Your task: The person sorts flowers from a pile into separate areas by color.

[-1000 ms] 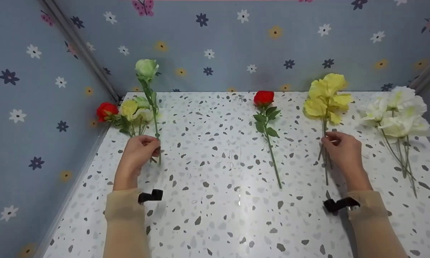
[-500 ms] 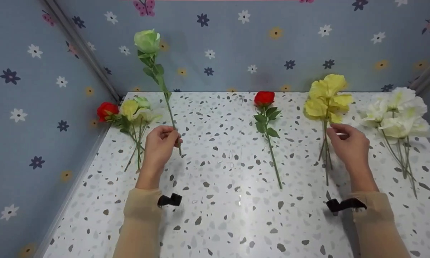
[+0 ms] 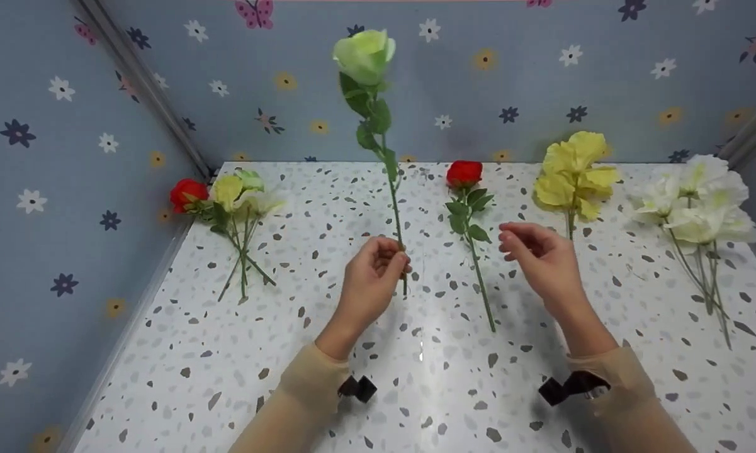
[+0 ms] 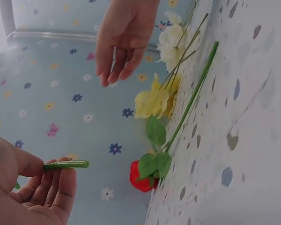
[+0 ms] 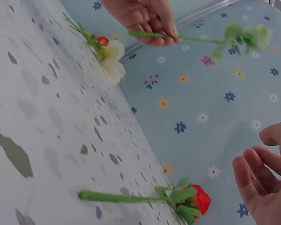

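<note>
Near the middle of the head view, my left hand [image 3: 368, 274] pinches the lower stem of a pale green rose [image 3: 366, 56] between thumb and fingers. The bloom stands up against the wall, raised over the table. In the left wrist view the cut stem end [image 4: 75, 164] pokes out past the fingertips. My right hand [image 3: 546, 264] hovers with loosely bent fingers, nothing in it, just right of a red rose [image 3: 464, 173]. That rose lies on the table, its leafy stem pointing toward me.
At the left lies a bunch with a red rose [image 3: 189, 196] and yellow and pale blooms [image 3: 228, 192], stems crossed. Yellow flowers [image 3: 573, 170] lie behind my right hand, white flowers [image 3: 708, 207] at far right. A flower-patterned wall [image 3: 409, 82] closes off the back.
My left hand has lifted the green rose from beside the left bunch and carried it right, to the middle. My right hand has left the yellow flowers' stems and moved left.
</note>
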A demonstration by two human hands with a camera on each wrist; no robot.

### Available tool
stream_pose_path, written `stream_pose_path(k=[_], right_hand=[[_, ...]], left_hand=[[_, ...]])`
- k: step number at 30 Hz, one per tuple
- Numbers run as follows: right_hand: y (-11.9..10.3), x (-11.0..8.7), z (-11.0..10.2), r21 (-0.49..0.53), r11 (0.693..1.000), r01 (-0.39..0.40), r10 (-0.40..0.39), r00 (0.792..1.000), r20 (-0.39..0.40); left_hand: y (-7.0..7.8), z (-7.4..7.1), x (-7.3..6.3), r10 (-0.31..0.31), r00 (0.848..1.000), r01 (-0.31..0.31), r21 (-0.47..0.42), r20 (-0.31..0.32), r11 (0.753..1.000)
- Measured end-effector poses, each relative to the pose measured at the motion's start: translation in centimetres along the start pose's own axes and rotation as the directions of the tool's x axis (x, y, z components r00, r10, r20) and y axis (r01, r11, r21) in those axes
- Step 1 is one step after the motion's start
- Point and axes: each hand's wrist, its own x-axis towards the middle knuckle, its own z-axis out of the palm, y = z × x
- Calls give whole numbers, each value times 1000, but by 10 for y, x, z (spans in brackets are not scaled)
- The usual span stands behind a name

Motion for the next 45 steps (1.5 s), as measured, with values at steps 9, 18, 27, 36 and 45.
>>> stream_pose_path(k=[9,18,27,36,45], right_hand=[[-8,-25,45,118,992,45,-62,987,149],[-13,-34,56,128,990,66,-83,988,127],[-15,-36,57,114,991,65,-78,990,115],[-14,-32,51,127,988,92,-103,991,84],[-12,-31,50,142,987,75,-88,992,91]], left_hand=[[-10,35,-20,89,984,-105,93,156,990],[-15,49,-29,100,975,-132,155,196,979],[-17,53,-33,102,974,-136,158,203,978],[-19,55,-33,15,970,-58,172,244,983],[-22,56,-34,-4,962,-40,157,272,987]])
